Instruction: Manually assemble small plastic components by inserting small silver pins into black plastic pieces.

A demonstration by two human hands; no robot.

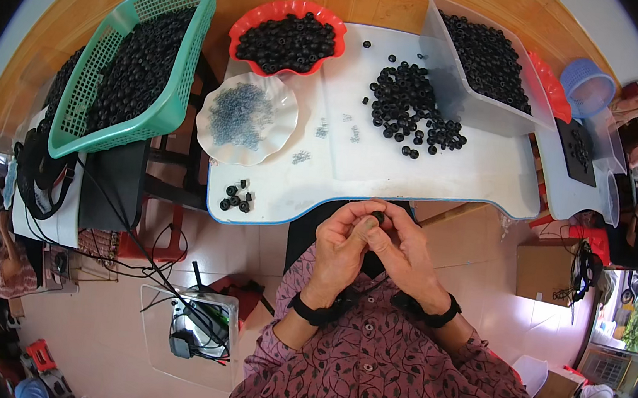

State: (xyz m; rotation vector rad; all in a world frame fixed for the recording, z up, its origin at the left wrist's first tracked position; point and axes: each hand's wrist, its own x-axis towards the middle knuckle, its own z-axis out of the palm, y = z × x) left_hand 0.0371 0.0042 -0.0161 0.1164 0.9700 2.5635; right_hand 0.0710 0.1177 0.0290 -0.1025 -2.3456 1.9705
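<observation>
Nearly closed, my left hand [338, 254] and right hand [408, 261] pinch one black part [378, 216], below-right of the white plate [286, 108]; few pieces [235, 200] below it (done, perhaps), a heap [404, 95] right of it left.

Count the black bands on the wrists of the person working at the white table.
2. One black band is on the left wrist; the other black band is on the right wrist. More could be hidden under the sleeves.

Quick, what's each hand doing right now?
Left hand: closed, holding a small black piece with the right.
Right hand: closed, on that same piece.
</observation>
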